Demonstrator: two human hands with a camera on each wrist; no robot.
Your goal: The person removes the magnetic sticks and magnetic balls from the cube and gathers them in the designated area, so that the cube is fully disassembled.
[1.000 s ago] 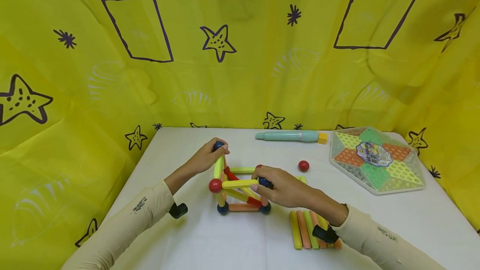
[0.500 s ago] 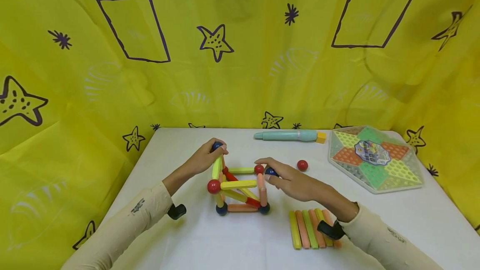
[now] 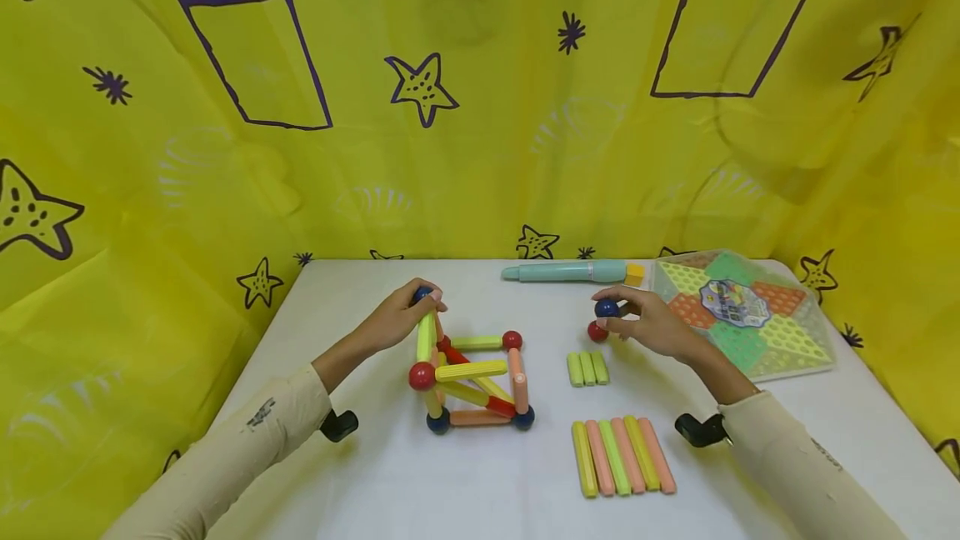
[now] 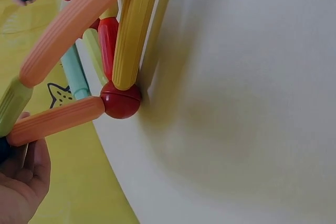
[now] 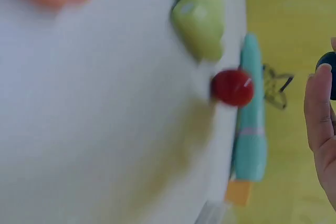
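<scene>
right hand [image 5: 323,140] at right edge, pinching dark ball [image 5: 327,58]. red ball [image 5: 231,87] right of centre, green sticks [image 5: 200,22] above, teal marker [image 5: 254,121] beside it.

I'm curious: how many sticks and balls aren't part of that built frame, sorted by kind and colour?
Short yellow-green sticks: 3
Long orange sticks: 3
Long yellow sticks: 2
Long green stick: 1
Loose red ball: 1
Blue ball in the right hand: 1
Total: 11
</scene>
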